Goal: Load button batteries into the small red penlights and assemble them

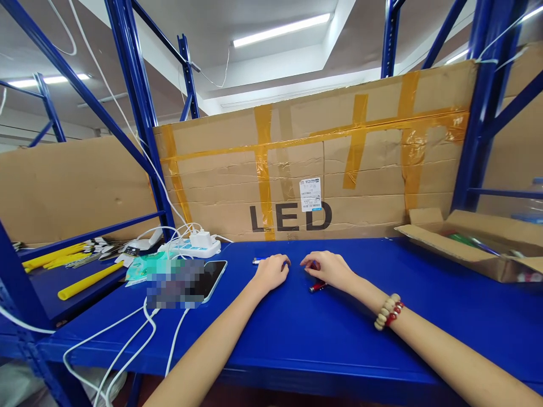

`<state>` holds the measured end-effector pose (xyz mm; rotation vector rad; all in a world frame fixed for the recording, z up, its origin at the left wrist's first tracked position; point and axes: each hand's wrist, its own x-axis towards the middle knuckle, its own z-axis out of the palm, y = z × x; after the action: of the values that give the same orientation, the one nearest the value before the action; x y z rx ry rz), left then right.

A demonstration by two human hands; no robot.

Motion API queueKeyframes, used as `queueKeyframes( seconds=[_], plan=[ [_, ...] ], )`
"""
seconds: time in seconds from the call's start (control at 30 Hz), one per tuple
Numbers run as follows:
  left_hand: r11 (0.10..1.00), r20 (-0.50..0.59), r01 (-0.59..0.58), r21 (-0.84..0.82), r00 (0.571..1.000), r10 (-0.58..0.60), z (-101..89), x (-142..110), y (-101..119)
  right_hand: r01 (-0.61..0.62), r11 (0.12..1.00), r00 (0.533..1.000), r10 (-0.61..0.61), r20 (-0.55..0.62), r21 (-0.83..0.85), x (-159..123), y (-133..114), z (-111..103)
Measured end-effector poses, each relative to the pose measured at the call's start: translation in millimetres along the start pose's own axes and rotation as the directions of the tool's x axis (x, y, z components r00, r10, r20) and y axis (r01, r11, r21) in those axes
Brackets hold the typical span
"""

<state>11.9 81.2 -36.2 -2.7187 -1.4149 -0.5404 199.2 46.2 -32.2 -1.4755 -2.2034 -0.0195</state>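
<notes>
Two grips (271,273) (331,271) near two pens (256,261) (316,287)

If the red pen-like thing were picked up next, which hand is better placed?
Probably the right hand: it is close by the red pen-like thing, partly covering it. The left hand is farther off, beside the blue pen-like thing.

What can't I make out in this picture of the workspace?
All in the head view:
Blue item: mostly hidden behind the left hand.
Red item: one end hidden by the right hand.
Phone: left part masked by pixelation.
Open carton: contents partly behind its flaps; right side cut off by the edge.
White label: print too small.
</notes>
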Motion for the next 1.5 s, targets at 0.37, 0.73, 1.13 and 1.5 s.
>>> queueKeyframes(
  seconds=[0.37, 0.73, 1.13, 1.5],
  plan=[
    [0.984, 0.114, -0.158, -0.087, 0.979, 0.168, -1.3, -1, 3, -0.015, 0.999, 1.000, 0.015, -0.015, -0.028, -3, -10, -7],
    [0.964, -0.057, -0.243, -0.103, 0.969, 0.239, 3.2, 4, -10, -0.127, 0.992, 0.975, 0.127, -0.184, 0.010, 0, 5, -14],
    [0.960, -0.094, -0.260, -0.100, 0.963, 0.251, 7.2, 4, -8, -0.114, 0.388, 0.993, 0.004, 0.122, 0.915, 2, -22, -9],
    [0.956, -0.073, -0.273, -0.107, 0.961, 0.266, 7.1, 4, -6, -0.144, 0.304, 0.989, 0.022, 0.144, 0.942, 0, -28, -9]
  ],
)
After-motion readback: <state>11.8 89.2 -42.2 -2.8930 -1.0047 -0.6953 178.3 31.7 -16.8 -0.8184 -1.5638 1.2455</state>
